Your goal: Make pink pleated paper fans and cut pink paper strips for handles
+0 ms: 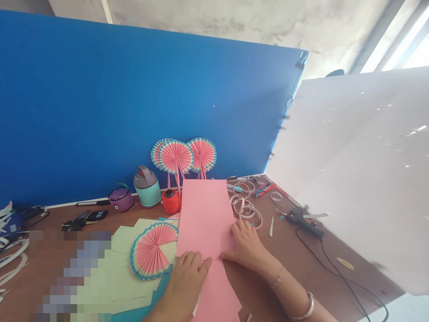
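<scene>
Left fingers: the left hand [188,273] lies on the lower left edge of the upper pink sheet [204,214], the thumb a little apart; whether these fingers pinch the paper, I cannot tell.
Right fingers: the right hand [248,246] touches the sheet's right side; its thumb and fingers are spread, not closed together.
Pink sheets: the upper one is between both hands, at the middle of the bench [288,246]; its near edge meets the lower pink paper [216,293], which goes down toward the person.
Good handling: in my judgement, the two sheets should be squared along the meeting edge first, then pressed evenly by both hands, so that the joint does not turn askew.
Nearby paper: on the left, a partly opened fan [147,252] rests over green sheets [125,281].
Farther back: a red spool [171,203] stands just beside the pink sheet, and round fans [176,156] stand before the blue panel [100,103].
Hard to see: the underside of the joint is hidden, the lower paper is cut off by the frame, and coarse squares cover the lower left. The white sliver beside the left hand is unclear.
</scene>
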